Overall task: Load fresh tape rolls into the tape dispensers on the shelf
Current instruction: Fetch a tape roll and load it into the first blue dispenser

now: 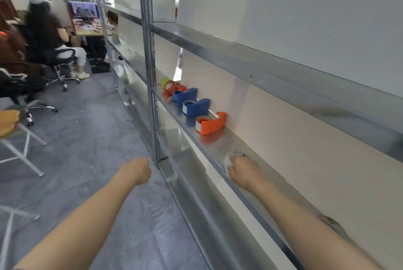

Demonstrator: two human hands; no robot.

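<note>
Several tape dispensers stand in a row on the metal shelf (pixel 220 145): an orange one (pixel 210 125) nearest, two blue ones (pixel 196 107) (pixel 185 95) behind it, and another orange one (pixel 180 89) at the far end. A yellow tape roll (pixel 168 84) sits at the row's far end. My right hand (pixel 244 170) rests on the shelf in front of the row, fingers curled round a whitish, blurred object (pixel 227 163) that looks like a tape roll. My left hand (pixel 136 171) hangs over the floor, curled into a fist and holding nothing.
A steel upright (pixel 150 62) divides the shelving. An upper shelf (pixel 261 60) overhangs the dispensers. A person sits on an office chair (pixel 63 60) at a desk at the far left. White stool legs (pixel 24 147) stand on the grey floor at left. A grey-green object (pixel 333 226) lies on the shelf by my right forearm.
</note>
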